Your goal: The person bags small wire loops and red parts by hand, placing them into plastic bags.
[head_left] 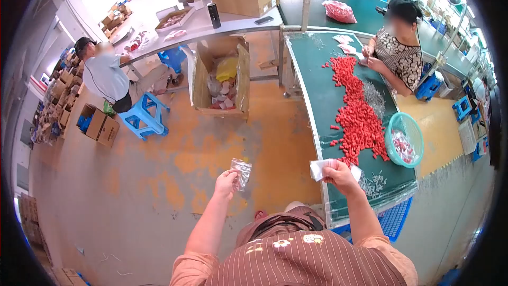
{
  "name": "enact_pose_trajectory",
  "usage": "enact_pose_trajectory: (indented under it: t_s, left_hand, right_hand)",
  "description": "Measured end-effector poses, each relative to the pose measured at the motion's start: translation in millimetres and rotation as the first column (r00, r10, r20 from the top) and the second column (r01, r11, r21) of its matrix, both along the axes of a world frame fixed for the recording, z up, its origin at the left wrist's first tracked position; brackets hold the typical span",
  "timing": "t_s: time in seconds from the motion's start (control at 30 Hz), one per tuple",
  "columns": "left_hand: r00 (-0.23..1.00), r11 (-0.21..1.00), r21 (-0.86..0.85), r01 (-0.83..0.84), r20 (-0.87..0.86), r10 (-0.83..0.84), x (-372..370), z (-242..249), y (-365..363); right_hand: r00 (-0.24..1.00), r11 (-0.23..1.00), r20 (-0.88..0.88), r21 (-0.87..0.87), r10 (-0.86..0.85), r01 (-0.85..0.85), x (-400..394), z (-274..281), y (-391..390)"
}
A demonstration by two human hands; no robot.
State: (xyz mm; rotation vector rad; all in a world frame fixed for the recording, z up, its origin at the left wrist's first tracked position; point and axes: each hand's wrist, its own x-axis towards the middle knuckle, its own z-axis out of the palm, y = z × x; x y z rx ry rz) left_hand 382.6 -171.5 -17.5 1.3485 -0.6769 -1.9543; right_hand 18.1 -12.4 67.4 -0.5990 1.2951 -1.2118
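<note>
My left hand point(226, 183) is closed on the edge of a clear plastic bag point(242, 173), held out over the floor to the left of the table. My right hand point(340, 175) grips a flat white packet point(318, 169) above the left edge of the green table point(336, 198); a white corner also sticks out past the fingers on the right. Just beyond this hand lies a long pile of small red plastic pieces point(357, 122). Small clear pieces point(373, 184), like screws or pins, are scattered to its right.
A teal basket point(404, 140) with small bagged items stands at the table's right edge. Across the table a co-worker point(399, 47) handles a small packet. An open cardboard box point(219, 74), a blue stool point(144, 115) and another seated person point(106, 74) are ahead on the left.
</note>
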Motion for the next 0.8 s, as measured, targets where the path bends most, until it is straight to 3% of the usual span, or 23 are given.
enact_pose_trajectory:
  t_s: [0.1, 0.23, 0.27, 0.37, 0.4, 0.57, 0.7, 0.8]
  left_hand:
    - [0.998, 0.998, 0.0, -0.058, -0.008, 0.058, -7.6, -4.3, -48.3]
    - [0.987, 0.992, -0.021, -0.126, 0.096, 0.128, -33.2, -9.5, -110.7]
    - [0.988, 0.988, -0.042, -0.149, 0.036, 0.15, -33.0, -35.8, -132.3]
    - [0.979, 0.982, -0.006, -0.19, 0.079, 0.189, -42.9, -48.8, -180.5]
    - [0.967, 0.979, 0.029, -0.202, 0.164, 0.195, -51.0, -39.9, -194.1]
    - [0.967, 0.986, 0.067, -0.154, 0.215, 0.137, -63.8, -60.2, -279.0]
    - [0.968, 0.977, 0.139, -0.16, 0.214, 0.129, -64.9, -109.1, -370.3]
    - [0.94, 0.947, 0.229, -0.225, 0.307, 0.149, -83.6, -108.9, -437.1]
  right_hand:
    - [0.998, 0.998, -0.034, 0.022, 0.055, -0.054, -13.5, 2.2, -14.5]
    - [0.995, 0.997, -0.064, 0.025, -0.073, 0.075, -26.1, 3.9, -42.1]
    - [0.993, 0.999, -0.107, 0.014, -0.043, 0.045, -29.9, 10.5, -51.2]
    - [0.988, 0.999, -0.147, -0.025, -0.043, 0.04, -41.5, 9.5, -74.4]
    - [0.987, 0.998, -0.149, -0.025, -0.053, 0.049, -43.8, 9.1, -80.0]
    - [0.984, 0.996, -0.164, 0.03, -0.073, 0.079, -48.7, 10.6, -107.0]
    - [0.961, 0.976, -0.217, 0.095, -0.171, 0.195, -41.8, 11.3, -129.2]
    - [0.934, 0.947, -0.241, 0.119, -0.263, 0.298, -32.8, 18.4, -156.6]
